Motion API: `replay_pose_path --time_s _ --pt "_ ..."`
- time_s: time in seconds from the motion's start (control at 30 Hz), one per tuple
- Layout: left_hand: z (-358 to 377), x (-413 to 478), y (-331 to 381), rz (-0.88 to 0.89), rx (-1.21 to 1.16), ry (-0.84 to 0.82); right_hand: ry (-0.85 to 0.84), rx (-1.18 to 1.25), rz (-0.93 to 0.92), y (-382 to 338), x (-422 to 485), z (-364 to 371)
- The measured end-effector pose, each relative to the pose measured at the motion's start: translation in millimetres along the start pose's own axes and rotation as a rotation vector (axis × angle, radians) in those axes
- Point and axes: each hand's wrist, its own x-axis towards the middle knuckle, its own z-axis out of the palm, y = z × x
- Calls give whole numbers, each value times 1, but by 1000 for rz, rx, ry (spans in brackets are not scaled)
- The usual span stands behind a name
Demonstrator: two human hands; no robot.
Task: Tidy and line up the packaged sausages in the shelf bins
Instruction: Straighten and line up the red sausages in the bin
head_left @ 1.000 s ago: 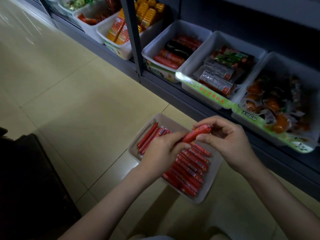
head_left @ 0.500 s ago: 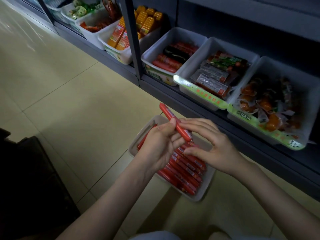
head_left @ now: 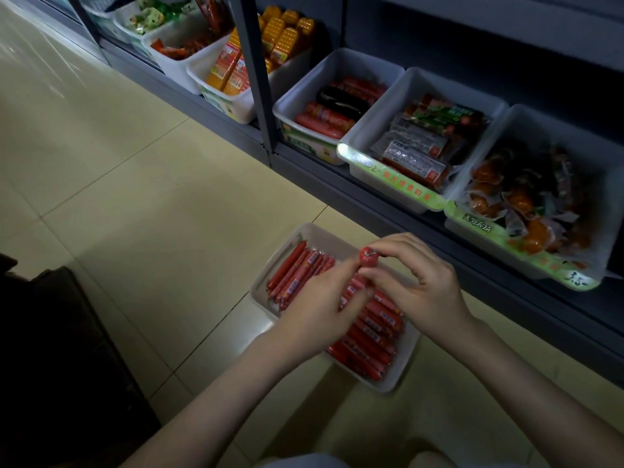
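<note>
A white bin [head_left: 305,235] sits on the floor in front of the shelf, filled with several thin red packaged sausages [head_left: 371,336] lying side by side. Both hands are over the bin. One red sausage [head_left: 368,257] stands on end between them, its clipped tip pointing at me. My right hand [head_left: 418,285] pinches it near the top with thumb and fingers. My left hand [head_left: 320,312] holds its lower part, fingers curled, and hides the middle of the bin.
The bottom shelf holds a row of white bins: thick red and black sausages [head_left: 334,109], flat vacuum packs [head_left: 418,146], orange wrapped snacks [head_left: 526,211], yellow corn sausages [head_left: 280,35]. A grey shelf post [head_left: 260,96] stands left of them. A dark bag [head_left: 60,359] lies at the left.
The held sausage has swung from lying slanted across my hands to standing end-on toward me. Both hands stay over the bin.
</note>
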Motion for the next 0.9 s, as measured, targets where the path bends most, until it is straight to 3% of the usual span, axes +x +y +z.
replay_pose_path --time_s 0.17,0.33,0.53,0.63,0.8,0.9 --pt "1 7 -11 56 79 147 -52 63 55 3 -1 1" --pt "0 11 -49 -247 181 -60 -212 -7 561 44 -10 5" --pt "7 22 -129 -470 510 -152 -600 -253 863 109 -46 44" --pt "17 33 -157 -510 582 -185 -771 -328 908 123 -59 62" --pt "39 41 -194 -532 741 -241 -886 -373 869 130 -71 71" --pt "46 40 -200 -578 725 -175 -881 -371 833 132 -73 68"
